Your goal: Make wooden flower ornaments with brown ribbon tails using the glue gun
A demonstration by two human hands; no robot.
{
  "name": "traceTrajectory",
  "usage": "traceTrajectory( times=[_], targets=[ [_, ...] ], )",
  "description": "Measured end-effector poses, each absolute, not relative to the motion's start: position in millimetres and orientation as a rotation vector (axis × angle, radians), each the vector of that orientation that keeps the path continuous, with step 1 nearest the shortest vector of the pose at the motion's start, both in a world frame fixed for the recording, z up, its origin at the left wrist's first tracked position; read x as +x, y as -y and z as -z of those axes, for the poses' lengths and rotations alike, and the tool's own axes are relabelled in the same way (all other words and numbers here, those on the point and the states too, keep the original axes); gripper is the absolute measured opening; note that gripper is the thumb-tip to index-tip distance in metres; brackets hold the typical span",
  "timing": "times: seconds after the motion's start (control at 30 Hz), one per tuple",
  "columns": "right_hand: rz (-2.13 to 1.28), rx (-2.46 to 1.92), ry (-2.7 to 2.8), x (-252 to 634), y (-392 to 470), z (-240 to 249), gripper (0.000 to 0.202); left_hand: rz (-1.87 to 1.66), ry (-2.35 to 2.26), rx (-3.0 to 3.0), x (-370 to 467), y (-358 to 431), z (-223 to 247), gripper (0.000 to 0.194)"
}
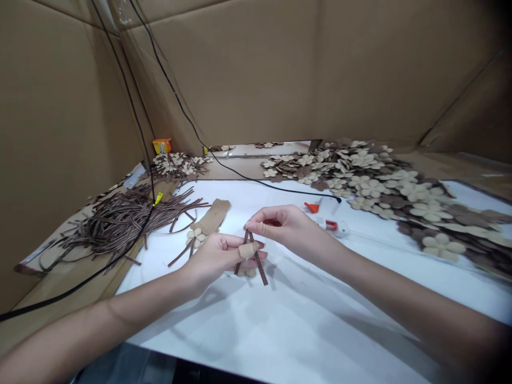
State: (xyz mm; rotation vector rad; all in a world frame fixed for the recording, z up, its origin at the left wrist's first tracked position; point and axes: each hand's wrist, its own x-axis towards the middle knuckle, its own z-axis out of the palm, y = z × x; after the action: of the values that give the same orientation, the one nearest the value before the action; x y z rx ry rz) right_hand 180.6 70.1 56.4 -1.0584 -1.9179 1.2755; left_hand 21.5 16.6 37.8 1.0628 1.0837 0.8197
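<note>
My right hand (286, 221) is closed in a pinch at the top of a folded brown checked ribbon (260, 268), whose two ends hang apart below. My left hand (216, 256) is closed on a beige felt flower (248, 272), mostly hidden under its fingers. A tan wrap (248, 250) covers the left thumb, which presses across the ribbon. Just beyond the left hand lie a tan fabric piece (214, 214) and a beige flower with ribbon tails (196, 238). A white glue gun with a red part (331, 225) lies behind the right forearm, partly hidden.
A heap of brown ribbon strips (124, 218) spreads at left. Beige and brown felt flowers (372, 186) pile along the back right. A black cable (176, 96) crosses from above to the white board (280, 320). Cardboard walls (260, 69) enclose the table. An orange box (162, 145) stands back left.
</note>
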Motion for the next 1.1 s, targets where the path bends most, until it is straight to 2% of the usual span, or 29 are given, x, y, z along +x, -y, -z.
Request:
traceTrajectory(
  times=[0.5, 0.73, 0.97, 1.1],
  targets=[
    [-1.365, -0.986, 1.805, 181.0, -66.0, -54.6, 0.028, -0.91, -0.879, 1.058, 11.9, -16.4, -38.4, 0.032],
    [-1.376, -0.899, 1.814, 180.5, -61.3, -57.5, 0.024, -0.968, -1.021, 1.243, 8.6, -23.1, -43.6, 0.027],
    [-1.135, -0.934, 1.886, 181.0, -58.9, -58.3, 0.022, -0.95, -1.023, 1.323, 10.4, -19.7, -43.6, 0.025],
    [-1.213, -0.89, 1.851, 181.2, -58.7, -55.3, 0.022, -0.968, -1.033, 1.297, 11.7, -20.4, -44.4, 0.026]
  ],
)
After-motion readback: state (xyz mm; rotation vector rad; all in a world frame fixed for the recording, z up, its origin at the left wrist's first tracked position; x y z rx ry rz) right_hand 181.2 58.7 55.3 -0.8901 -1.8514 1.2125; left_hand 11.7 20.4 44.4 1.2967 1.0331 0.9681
